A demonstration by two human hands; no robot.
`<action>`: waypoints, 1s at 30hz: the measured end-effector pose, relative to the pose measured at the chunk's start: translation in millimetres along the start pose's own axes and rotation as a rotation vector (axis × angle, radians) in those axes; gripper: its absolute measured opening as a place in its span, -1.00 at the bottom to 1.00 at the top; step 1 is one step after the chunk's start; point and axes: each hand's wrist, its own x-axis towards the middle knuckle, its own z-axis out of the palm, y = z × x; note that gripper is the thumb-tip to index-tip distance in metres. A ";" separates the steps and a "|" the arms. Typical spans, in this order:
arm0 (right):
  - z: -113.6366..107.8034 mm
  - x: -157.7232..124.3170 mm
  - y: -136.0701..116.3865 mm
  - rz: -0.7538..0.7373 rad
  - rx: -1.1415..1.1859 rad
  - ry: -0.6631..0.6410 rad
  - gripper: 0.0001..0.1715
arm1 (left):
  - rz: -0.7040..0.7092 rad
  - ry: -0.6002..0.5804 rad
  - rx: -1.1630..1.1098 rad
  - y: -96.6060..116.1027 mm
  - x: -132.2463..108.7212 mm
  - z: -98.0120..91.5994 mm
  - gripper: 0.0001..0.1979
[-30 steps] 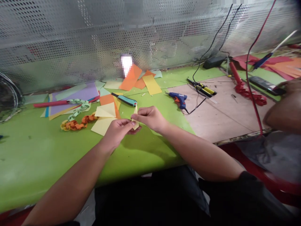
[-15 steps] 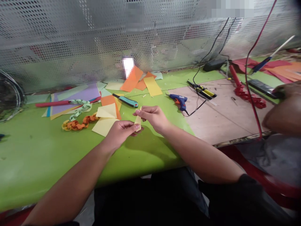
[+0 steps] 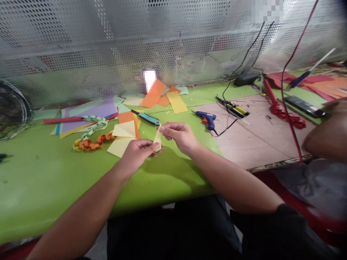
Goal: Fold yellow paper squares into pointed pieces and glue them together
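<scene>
A small folded piece of pale yellow paper [image 3: 157, 140] is held upright between my two hands above the green table. Its lower end is pinched by my left hand [image 3: 142, 150], thumb in front and fingers behind. At the narrow top, my right hand [image 3: 177, 135] grips it between thumb and forefinger. Just left of my left hand lie pale yellow sheets [image 3: 119, 146], partly over orange paper. A teal box cutter [image 3: 148, 117] rests on the table right behind the held paper.
A blue glue gun [image 3: 206, 119] lies to the right, near black-and-yellow pliers [image 3: 234, 109]. On the left are a paper chain [image 3: 93, 141] and purple sheets [image 3: 94, 110]. A red cable [image 3: 283, 83] hangs at right, near another person's arm [image 3: 325, 133]. Perforated metal [image 3: 94, 61] stands behind.
The view has shifted slightly. Both hands keep their pinch on the yellow paper, which leans a little more. The other person's hand has drawn away from the black device at right.
</scene>
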 end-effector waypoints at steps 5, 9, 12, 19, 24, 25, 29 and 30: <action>2.0 0.9 5.8 0.000 0.035 0.072 -0.59 | 0.005 -0.004 0.072 2.9 -2.4 2.0 -0.68; 1.1 0.5 5.8 -0.005 0.036 0.064 -0.57 | 0.001 -0.007 0.081 2.9 -2.7 3.0 -0.69; 0.2 0.4 3.4 -0.012 -0.030 0.044 -0.52 | 0.003 -0.005 0.118 1.5 -1.6 2.6 -0.68; -0.7 0.2 2.4 -0.076 -0.138 0.058 -0.49 | 0.049 -0.011 0.142 2.3 1.4 1.3 -0.70; -2.2 0.7 3.2 -0.067 -0.127 0.114 -0.64 | 0.027 -0.077 0.150 2.6 2.3 0.5 -0.72; -2.4 1.1 3.1 -0.066 -0.121 0.117 -0.63 | 0.019 -0.073 0.139 1.7 2.6 0.0 -0.72; -2.8 1.8 2.4 -0.032 -0.123 0.057 -0.54 | -0.016 -0.026 0.075 -2.8 4.4 -2.0 -0.69; -2.8 1.7 2.2 -0.020 -0.144 0.030 -0.52 | -0.032 -0.023 0.062 -3.7 4.8 -2.2 -0.68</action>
